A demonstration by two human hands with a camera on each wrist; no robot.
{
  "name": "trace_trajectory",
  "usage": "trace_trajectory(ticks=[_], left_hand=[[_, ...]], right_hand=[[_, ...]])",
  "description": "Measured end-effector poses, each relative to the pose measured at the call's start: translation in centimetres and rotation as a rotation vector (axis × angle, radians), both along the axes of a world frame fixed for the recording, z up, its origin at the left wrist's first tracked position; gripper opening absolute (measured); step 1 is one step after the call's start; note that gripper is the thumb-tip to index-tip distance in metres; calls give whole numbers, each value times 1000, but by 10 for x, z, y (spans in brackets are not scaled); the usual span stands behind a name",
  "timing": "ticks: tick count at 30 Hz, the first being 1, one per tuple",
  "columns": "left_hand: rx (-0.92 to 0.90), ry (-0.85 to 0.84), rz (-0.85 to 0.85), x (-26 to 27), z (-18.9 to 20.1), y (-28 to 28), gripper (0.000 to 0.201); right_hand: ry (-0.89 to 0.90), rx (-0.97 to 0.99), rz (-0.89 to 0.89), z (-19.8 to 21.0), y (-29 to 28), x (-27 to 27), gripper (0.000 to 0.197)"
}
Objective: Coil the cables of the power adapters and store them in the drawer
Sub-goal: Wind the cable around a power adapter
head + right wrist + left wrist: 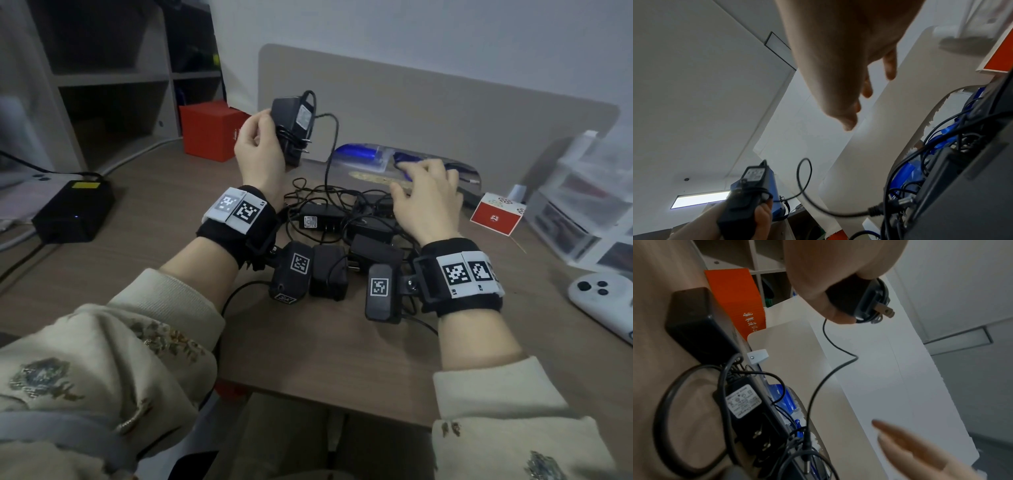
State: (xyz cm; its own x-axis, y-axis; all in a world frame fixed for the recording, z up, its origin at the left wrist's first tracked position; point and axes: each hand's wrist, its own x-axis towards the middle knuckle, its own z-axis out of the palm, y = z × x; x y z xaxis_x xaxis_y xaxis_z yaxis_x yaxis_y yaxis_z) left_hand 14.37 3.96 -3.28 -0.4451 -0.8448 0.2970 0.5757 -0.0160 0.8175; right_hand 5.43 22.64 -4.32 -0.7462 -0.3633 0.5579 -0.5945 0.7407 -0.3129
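My left hand (259,147) grips black plastic power adapter (290,128), cable half-wrapped | right hand (427,198) spread loose over tangled black adapters (339,222) on wooden desk (154,246)

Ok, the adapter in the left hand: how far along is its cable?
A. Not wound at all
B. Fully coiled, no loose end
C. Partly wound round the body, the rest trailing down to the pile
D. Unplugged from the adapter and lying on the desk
C: the left hand grips the power adapter with a few turns round it, and its cable hangs to the pile of adapters.
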Motion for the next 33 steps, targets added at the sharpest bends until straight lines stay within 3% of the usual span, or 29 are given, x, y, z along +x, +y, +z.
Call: trace_trajectory(ticks=[5,8,11,15,17,23,26,33], left_hand=[[-175,-111,-142,-2,3,14,20],[-256,-189,-240,1,4,23,18],[-327,-248,-376,3,6,32,21],[-338,-231,-614,11,11,44,23],[-352,-217,-657,13,13,48,24],[-269,-96,-595,8,8,40,22],[-143,-39,-479,5,8,33,23],[-90,-67,-243,-5,-1,25,23]], right_hand=[[107,-245,340,4,-12,7,42],[89,-215,454,3,-15,13,59],[50,-110,426,2,-16,15,71],[57,-102,365,1,-20,15,40],[41,-111,339,3,-21,18,30],[34,-52,389,1,-19,17,20],[-7,6,429,-2,-19,13,25],[36,2,459,-4,-17,12,24]])
